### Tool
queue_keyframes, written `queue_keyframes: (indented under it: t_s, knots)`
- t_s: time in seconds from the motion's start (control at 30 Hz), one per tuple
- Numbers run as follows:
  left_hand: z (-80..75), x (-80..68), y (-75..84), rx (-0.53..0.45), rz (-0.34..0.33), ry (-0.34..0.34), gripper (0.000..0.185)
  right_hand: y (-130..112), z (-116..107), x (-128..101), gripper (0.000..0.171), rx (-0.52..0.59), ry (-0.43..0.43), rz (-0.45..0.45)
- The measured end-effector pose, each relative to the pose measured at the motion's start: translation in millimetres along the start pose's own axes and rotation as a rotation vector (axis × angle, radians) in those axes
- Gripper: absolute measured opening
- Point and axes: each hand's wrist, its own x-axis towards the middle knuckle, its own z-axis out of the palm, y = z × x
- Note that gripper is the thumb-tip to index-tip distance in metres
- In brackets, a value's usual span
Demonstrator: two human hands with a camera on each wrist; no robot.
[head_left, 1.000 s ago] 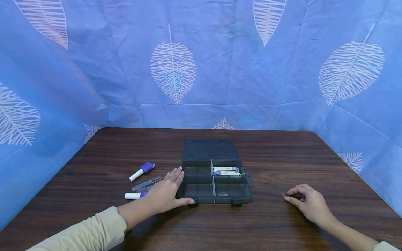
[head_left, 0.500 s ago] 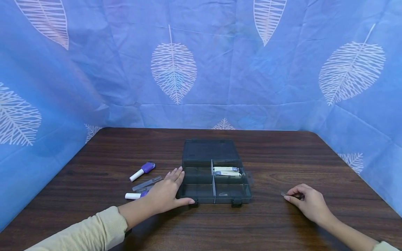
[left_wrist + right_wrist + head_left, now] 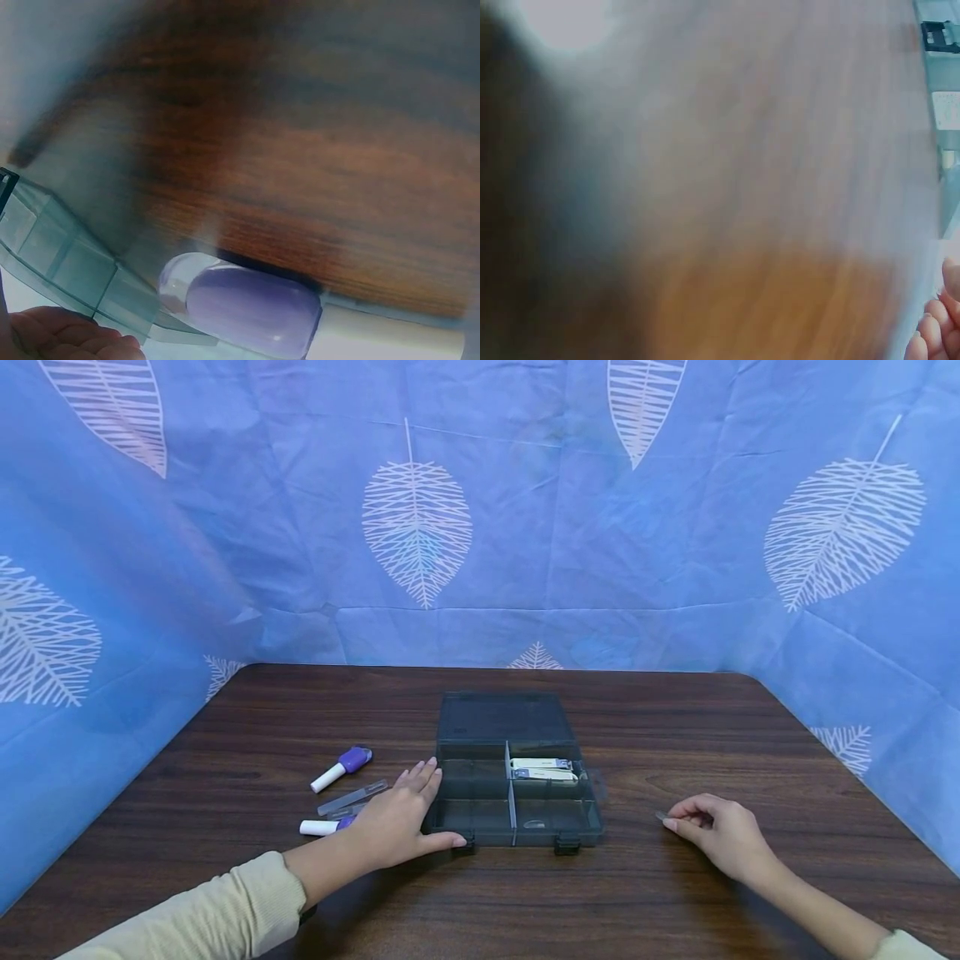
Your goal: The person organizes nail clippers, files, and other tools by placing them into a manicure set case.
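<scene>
A dark see-through organizer box [image 3: 513, 814] lies with its lid laid back in the head view. My left hand [image 3: 397, 822] rests along its left wall, fingers spread and straight, thumb by the front latch. To the right of the box, my right hand [image 3: 720, 835] pinches a small clear piece [image 3: 661, 816] between thumb and forefinger, low over the table; its kind is too small to tell. Two white nail clippers [image 3: 542, 769] lie in the back right compartment. A small clear oval piece [image 3: 533, 824] is in the front right one.
Left of the box lie a purple nail polish bottle [image 3: 342, 769] with a white cap, clear flat strips [image 3: 352, 797] and a second such bottle [image 3: 321, 827], partly behind the left wrist. A blue leaf-patterned cloth [image 3: 480, 527] hangs behind the brown table [image 3: 675, 727].
My right hand has moved slightly left toward the box, still pinching the small clear piece. The left hand has stayed on the box.
</scene>
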Motion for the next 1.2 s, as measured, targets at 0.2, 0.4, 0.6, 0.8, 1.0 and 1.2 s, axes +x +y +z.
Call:
queue_keyframes:
  t_s: [0.2,0.4,0.6,0.8,1.0,1.2]
  knots:
    - [0.4,-0.1,-0.4,-0.003,0.001,-0.002,0.091,-9,3,8,0.007,0.055,0.034,-0.052]
    - [0.8,-0.3,-0.9,0.001,-0.007,-0.006,0.091,-22,7,17,0.007,0.113,0.054,-0.094]
    - [0.6,-0.3,-0.4,-0.002,-0.011,-0.005,0.091,-39,11,23,0.006,0.172,0.042,-0.109]
    - [1.2,-0.2,0.0,0.005,0.001,0.009,0.091,-54,16,29,0.006,0.22,0.033,-0.11]
    - [1.4,-0.2,0.0,0.0,-0.001,0.007,0.091,-65,26,34,0.004,0.254,0.042,-0.147]
    - [1.4,0.1,0.1,-0.003,-0.003,0.003,0.091,-75,35,38,0.004,0.283,0.006,-0.185]
